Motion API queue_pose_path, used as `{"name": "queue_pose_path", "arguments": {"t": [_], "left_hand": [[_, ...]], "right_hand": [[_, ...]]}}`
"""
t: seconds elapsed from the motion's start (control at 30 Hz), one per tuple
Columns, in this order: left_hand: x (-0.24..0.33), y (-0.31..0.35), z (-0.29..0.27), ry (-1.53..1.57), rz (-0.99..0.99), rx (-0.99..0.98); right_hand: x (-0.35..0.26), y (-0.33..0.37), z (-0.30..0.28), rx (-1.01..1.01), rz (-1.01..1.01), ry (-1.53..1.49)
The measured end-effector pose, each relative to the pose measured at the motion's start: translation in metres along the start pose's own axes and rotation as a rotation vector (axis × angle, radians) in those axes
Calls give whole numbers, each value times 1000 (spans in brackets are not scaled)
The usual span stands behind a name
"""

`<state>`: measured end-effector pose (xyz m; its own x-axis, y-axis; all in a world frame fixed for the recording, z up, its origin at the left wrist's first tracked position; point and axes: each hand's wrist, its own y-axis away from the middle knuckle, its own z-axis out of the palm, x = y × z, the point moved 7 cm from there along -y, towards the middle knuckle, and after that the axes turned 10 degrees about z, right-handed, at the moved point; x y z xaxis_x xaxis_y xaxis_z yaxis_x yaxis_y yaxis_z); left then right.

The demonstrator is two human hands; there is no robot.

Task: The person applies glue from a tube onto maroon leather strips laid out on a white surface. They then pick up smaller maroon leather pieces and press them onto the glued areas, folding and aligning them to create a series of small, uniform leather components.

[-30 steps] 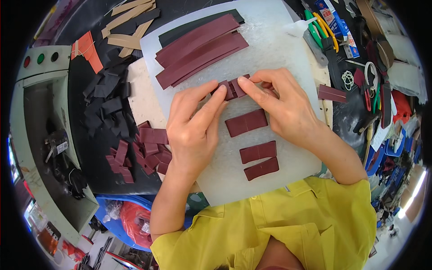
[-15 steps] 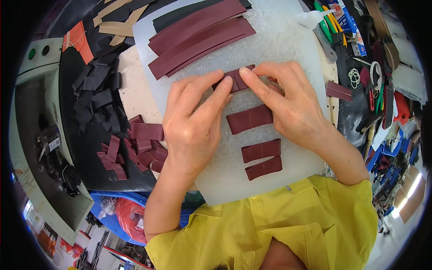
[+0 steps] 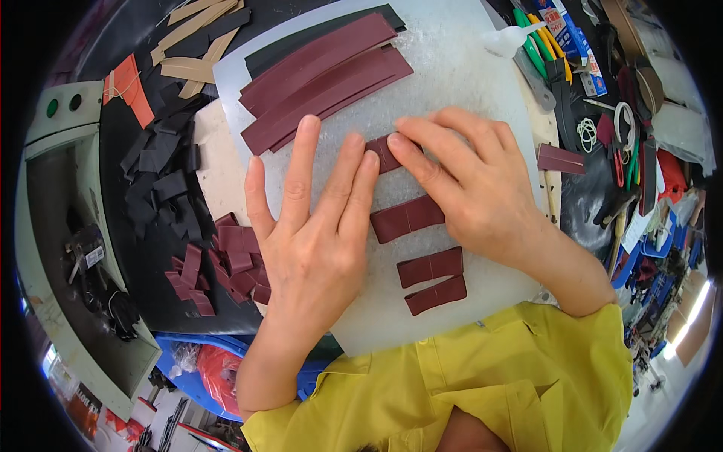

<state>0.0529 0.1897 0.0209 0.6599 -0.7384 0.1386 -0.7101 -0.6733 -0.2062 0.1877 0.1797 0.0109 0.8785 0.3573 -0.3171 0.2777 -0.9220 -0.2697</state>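
A short maroon strip, folded into a flat band (image 3: 386,154), lies on the pale translucent sheet (image 3: 459,71) between my hands. My left hand (image 3: 312,237) is spread out, with its index finger and thumb tips at the band's left end. My right hand (image 3: 482,184) is curled, pinching the band's right part with thumb and fingers, and covers that end. Nearer to me lies another folded maroon band (image 3: 408,219). Closer still is a maroon piece with an upper leg (image 3: 430,267) and a lower leg (image 3: 437,294).
Long maroon strips (image 3: 324,56) are stacked at the far left of the sheet. Left of it are a pile of maroon bands (image 3: 239,260) and a heap of black strips (image 3: 162,177). A white glue bottle (image 3: 508,41) and green-handled tools (image 3: 529,47) are at the far right.
My left hand has opened from a pinch, its fingers now spread beside the band. My right hand still pinches it. The whole view has shifted slightly.
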Motion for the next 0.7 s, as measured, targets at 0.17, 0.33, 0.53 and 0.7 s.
{"name": "queue_pose_path", "arguments": {"t": [0.17,0.33,0.53,0.7], "left_hand": [[-7,2,2,15,87,-57],[-6,-5,-2,69,116,-143],[-1,-10,-1,-14,174,-66],[-2,-27,-20,-72,200,-15]], "right_hand": [[-3,2,0,-60,-24,71],[-6,-2,-1,-90,-56,22],[-7,-6,0,52,-47,-60],[10,-9,-7,-90,-110,-49]]}}
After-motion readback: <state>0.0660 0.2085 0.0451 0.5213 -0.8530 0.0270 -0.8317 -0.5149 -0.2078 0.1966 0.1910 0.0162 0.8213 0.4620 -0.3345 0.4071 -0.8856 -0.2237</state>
